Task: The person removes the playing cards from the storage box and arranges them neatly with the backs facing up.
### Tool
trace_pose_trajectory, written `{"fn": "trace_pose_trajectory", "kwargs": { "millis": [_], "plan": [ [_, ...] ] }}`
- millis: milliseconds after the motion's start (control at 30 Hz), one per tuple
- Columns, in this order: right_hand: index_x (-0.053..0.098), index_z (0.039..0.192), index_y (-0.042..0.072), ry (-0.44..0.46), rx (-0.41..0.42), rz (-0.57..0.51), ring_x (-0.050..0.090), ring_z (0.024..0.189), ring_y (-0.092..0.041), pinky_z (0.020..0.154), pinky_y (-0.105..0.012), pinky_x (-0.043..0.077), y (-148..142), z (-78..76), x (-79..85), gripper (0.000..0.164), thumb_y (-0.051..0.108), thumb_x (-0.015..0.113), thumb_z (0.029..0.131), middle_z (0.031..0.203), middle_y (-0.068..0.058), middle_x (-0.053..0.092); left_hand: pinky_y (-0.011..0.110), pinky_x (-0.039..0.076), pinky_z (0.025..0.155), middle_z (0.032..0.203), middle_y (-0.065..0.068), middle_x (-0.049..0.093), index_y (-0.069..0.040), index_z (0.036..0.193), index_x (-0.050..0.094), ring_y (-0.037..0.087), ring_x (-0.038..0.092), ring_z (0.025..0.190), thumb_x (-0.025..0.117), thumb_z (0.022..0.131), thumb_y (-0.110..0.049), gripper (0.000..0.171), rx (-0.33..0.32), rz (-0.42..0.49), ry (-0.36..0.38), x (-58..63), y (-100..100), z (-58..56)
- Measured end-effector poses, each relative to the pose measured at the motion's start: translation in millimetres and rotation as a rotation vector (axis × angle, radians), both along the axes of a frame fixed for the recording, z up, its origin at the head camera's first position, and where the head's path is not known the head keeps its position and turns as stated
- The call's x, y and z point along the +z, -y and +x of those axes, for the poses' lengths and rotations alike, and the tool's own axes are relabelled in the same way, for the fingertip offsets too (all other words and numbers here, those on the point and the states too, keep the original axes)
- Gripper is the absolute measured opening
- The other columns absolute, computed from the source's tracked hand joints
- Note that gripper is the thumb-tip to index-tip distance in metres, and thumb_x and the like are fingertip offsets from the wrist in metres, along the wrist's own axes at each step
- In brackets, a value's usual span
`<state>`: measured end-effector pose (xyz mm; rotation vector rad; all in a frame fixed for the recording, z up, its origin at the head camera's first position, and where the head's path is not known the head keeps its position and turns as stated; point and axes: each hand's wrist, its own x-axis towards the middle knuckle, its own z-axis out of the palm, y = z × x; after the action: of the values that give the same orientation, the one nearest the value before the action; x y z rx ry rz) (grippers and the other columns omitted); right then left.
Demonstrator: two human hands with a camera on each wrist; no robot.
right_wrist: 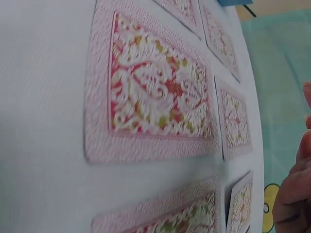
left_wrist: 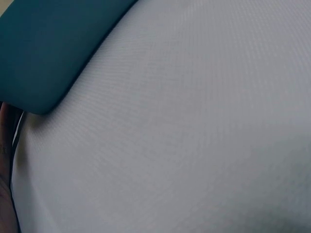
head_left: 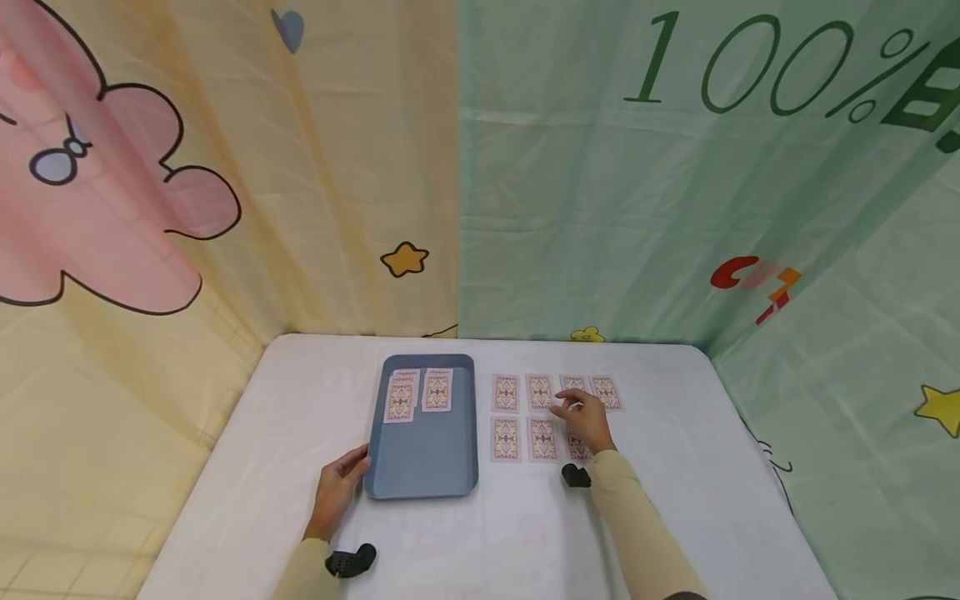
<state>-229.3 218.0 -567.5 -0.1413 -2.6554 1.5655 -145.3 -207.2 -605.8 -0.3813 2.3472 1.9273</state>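
A blue-grey tray [head_left: 423,467] lies on the table, with overlapping playing cards [head_left: 400,402] face down in its far left part and more cards [head_left: 437,390] beside them. My left hand [head_left: 337,492] holds the tray's left rim, fingers and thumb at the edge; in the left wrist view only a strip of this hand [left_wrist: 6,165] shows beside the tray's corner [left_wrist: 43,73]. My right hand [head_left: 588,419] hovers over the face-down cards right of the tray, thumb and index finger apart with nothing visible between them. It partly covers a near-row card [head_left: 577,448].
Several cards lie in two rows on the white table [head_left: 525,533], including a far-row card [head_left: 506,393] and a near-row card [head_left: 506,439]. One card [right_wrist: 240,204] near the right hand looks slightly raised at its edge. Curtains [head_left: 570,208] hang behind the table.
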Motion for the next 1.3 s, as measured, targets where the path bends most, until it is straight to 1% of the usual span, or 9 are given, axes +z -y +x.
{"fn": "trace_pose_trajectory", "kwargs": {
  "millis": [233, 400, 500, 600, 700, 900, 1000, 1133, 1300],
  "plan": [
    [0.069, 0.105, -0.003, -0.024, 0.055, -0.036, 0.046, 0.068, -0.017, 0.057, -0.023, 0.041, 29, -11.4, 6.9, 0.028, 0.011, 0.077, 0.081, 0.082, -0.006, 0.057, 0.014, 0.046, 0.093, 0.137, 0.023, 0.052, 0.007, 0.134, 0.051, 0.034, 0.047, 0.128, 0.056, 0.097, -0.010, 0.041, 0.004, -0.020, -0.008, -0.1, 0, -1.3],
    [0.069, 0.105, -0.004, -0.044, 0.099, -0.054, 0.046, 0.067, -0.016, 0.055, -0.023, 0.040, 53, -17.6, 13.7, 0.029, 0.011, 0.078, 0.081, 0.081, -0.005, 0.057, 0.008, 0.044, 0.088, 0.136, 0.024, 0.052, 0.007, 0.134, 0.052, 0.034, 0.047, 0.128, 0.056, 0.097, -0.010, 0.041, 0.008, -0.016, -0.020, 0.4, 1, -0.1],
    [0.069, 0.105, -0.004, -0.056, 0.130, -0.065, 0.046, 0.064, -0.015, 0.052, -0.023, 0.040, 68, -22.4, 17.6, 0.029, 0.010, 0.077, 0.082, 0.080, -0.005, 0.057, 0.006, 0.042, 0.087, 0.137, 0.023, 0.052, 0.006, 0.134, 0.051, 0.032, 0.047, 0.129, 0.056, 0.097, -0.010, 0.041, 0.010, -0.004, 0.000, 0.5, 2, 0.6],
    [0.069, 0.106, -0.004, -0.068, 0.169, -0.086, 0.045, 0.060, -0.013, 0.049, -0.023, 0.040, 84, -28.1, 20.2, 0.028, 0.010, 0.076, 0.083, 0.079, -0.004, 0.057, 0.012, 0.044, 0.092, 0.138, 0.023, 0.051, 0.006, 0.135, 0.051, 0.032, 0.047, 0.129, 0.055, 0.097, -0.011, 0.041, 0.002, -0.013, 0.004, 0.5, 3, 0.4],
    [0.069, 0.106, -0.004, -0.074, 0.205, -0.092, 0.046, 0.057, -0.012, 0.049, -0.023, 0.042, 100, -32.6, 22.3, 0.029, 0.011, 0.076, 0.083, 0.078, -0.004, 0.058, 0.018, 0.045, 0.097, 0.138, 0.023, 0.051, 0.005, 0.135, 0.051, 0.032, 0.047, 0.130, 0.056, 0.097, -0.012, 0.042, 0.011, -0.018, 0.012, 1.0, 4, 0.5],
    [0.069, 0.106, -0.004, -0.079, 0.260, -0.098, 0.048, 0.054, -0.010, 0.048, -0.023, 0.044, 124, -37.1, 23.1, 0.028, 0.008, 0.076, 0.082, 0.078, -0.005, 0.059, 0.014, 0.045, 0.093, 0.137, 0.024, 0.052, 0.007, 0.133, 0.052, 0.032, 0.047, 0.129, 0.056, 0.097, -0.011, 0.041, 0.022, -0.017, 0.003, 0.0, 4, 1.5],
    [0.068, 0.107, -0.006, -0.077, 0.288, -0.116, 0.047, 0.053, -0.009, 0.047, -0.023, 0.043, 134, -37.8, 21.9, 0.027, 0.005, 0.075, 0.083, 0.079, -0.006, 0.060, 0.023, 0.045, 0.099, 0.137, 0.024, 0.051, 0.007, 0.134, 0.052, 0.033, 0.047, 0.129, 0.056, 0.097, -0.011, 0.041, 0.016, -0.020, 0.004, -1.8, 3, 1.9],
    [0.067, 0.108, -0.007, -0.067, 0.309, -0.141, 0.046, 0.052, -0.008, 0.046, -0.022, 0.042, 147, -38.6, 21.5, 0.028, 0.004, 0.073, 0.083, 0.082, -0.006, 0.060, 0.037, 0.041, 0.104, 0.138, 0.024, 0.051, 0.006, 0.134, 0.052, 0.033, 0.046, 0.130, 0.055, 0.097, -0.010, 0.040, 0.012, -0.016, 0.007, -3.4, 1, 1.6],
    [0.067, 0.108, -0.007, -0.066, 0.313, -0.161, 0.048, 0.058, -0.011, 0.050, -0.024, 0.042, 163, -40.5, 21.9, 0.030, 0.007, 0.075, 0.082, 0.084, -0.008, 0.062, 0.040, 0.039, 0.105, 0.138, 0.023, 0.050, 0.006, 0.134, 0.052, 0.032, 0.045, 0.131, 0.055, 0.098, -0.010, 0.040, 0.007, -0.005, 0.004, -4.2, 0, -0.4]
  ]
}}
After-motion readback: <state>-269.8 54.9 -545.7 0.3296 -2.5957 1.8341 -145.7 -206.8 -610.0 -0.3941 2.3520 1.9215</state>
